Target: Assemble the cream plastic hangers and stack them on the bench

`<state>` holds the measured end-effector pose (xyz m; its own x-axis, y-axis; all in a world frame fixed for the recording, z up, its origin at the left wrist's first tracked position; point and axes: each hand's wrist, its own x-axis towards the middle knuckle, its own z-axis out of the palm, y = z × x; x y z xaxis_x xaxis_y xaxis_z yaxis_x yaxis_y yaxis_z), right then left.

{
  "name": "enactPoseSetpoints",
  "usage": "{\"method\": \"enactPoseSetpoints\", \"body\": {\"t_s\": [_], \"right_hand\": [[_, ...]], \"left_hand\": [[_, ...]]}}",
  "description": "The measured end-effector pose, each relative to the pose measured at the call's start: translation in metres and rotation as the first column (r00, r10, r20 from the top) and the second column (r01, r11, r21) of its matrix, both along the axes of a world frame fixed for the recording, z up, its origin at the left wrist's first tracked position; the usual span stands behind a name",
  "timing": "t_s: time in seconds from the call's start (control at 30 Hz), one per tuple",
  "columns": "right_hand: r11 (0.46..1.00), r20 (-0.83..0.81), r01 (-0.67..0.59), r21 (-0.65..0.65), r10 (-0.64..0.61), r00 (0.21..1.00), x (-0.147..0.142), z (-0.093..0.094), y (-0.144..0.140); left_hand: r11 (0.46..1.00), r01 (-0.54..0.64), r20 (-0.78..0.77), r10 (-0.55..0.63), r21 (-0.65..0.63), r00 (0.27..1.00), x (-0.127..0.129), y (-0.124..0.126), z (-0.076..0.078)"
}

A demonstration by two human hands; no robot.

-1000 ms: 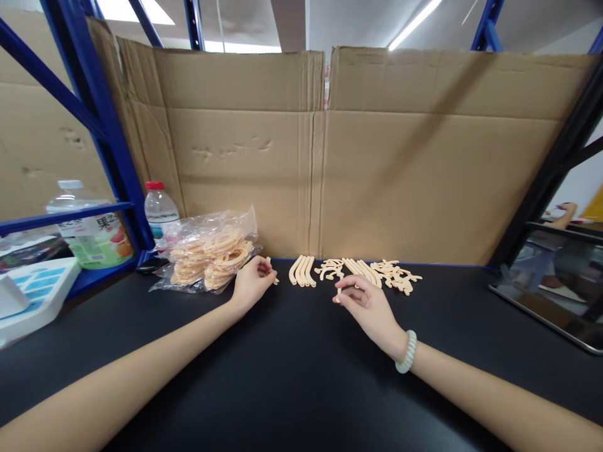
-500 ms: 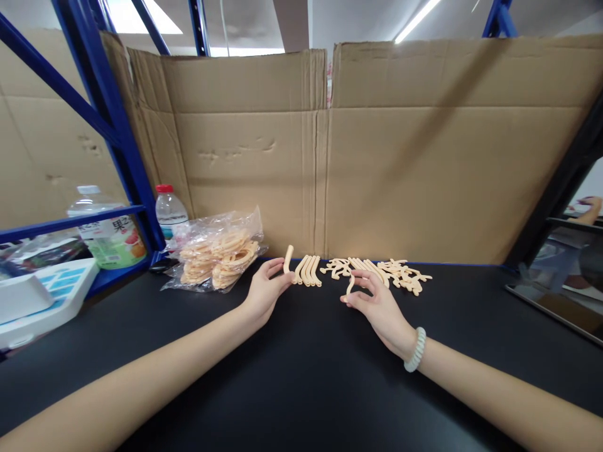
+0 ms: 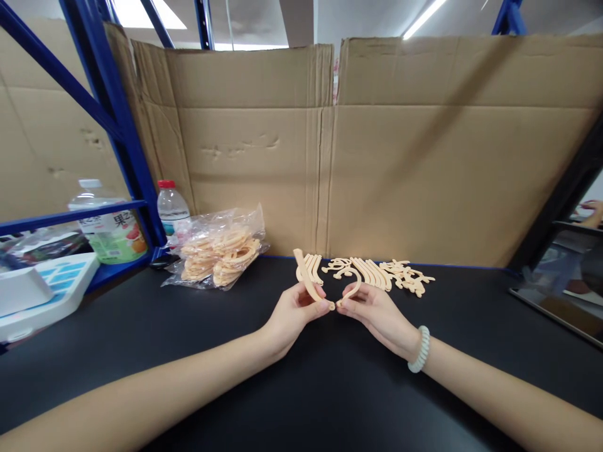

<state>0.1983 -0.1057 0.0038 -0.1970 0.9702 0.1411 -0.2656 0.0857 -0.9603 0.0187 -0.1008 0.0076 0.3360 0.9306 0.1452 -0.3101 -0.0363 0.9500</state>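
Observation:
My left hand (image 3: 296, 312) pinches a long, slightly bent beige strip (image 3: 306, 276), its upper end tilted up and to the left. In my right hand (image 3: 377, 314) is a thin beige hook-shaped piece (image 3: 358, 281), curling over above the fingers. The lower ends of both pieces face each other with a narrow gap between them. Just behind the hands, more bent strips lie in a left row (image 3: 315, 267) and a right row (image 3: 372, 273). Small curved pieces (image 3: 407, 276) are heaped to the right of these. My fingers partly cover both held pieces.
On the left, a clear plastic bag (image 3: 221, 251) of beige ring-like parts rests on the black table (image 3: 301, 395). Behind it stand a red-capped bottle (image 3: 172, 207) and a larger bottle (image 3: 110, 232). A cardboard wall (image 3: 424, 157) closes off the back; a white-and-blue device (image 3: 56, 289) sits at far left.
My left hand has moved right and nearer with its strip, tilting it. My right hand has turned the hook-shaped piece and shifted slightly, so the two pieces now almost meet.

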Motion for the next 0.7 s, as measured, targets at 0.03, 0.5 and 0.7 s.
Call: {"method": "enactPoseSetpoints", "body": {"t_s": [0.03, 0.5, 0.7], "right_hand": [[1.000, -0.004, -0.027, -0.003, 0.027, 1.000, 0.000, 0.000, -0.001], [0.974, -0.052, -0.219, -0.048, 0.217, 0.975, 0.005, 0.002, 0.003], [0.963, -0.081, -0.257, -0.077, 0.251, 0.965, 0.005, 0.008, 0.001]], "left_hand": [[1.000, -0.002, -0.024, 0.003, 0.026, 1.000, 0.000, 0.000, -0.001], [0.971, -0.019, -0.210, 0.071, 0.238, 0.975, 0.001, -0.001, -0.002], [0.972, -0.002, -0.199, 0.051, 0.237, 0.979, 0.002, -0.001, -0.002]]}}
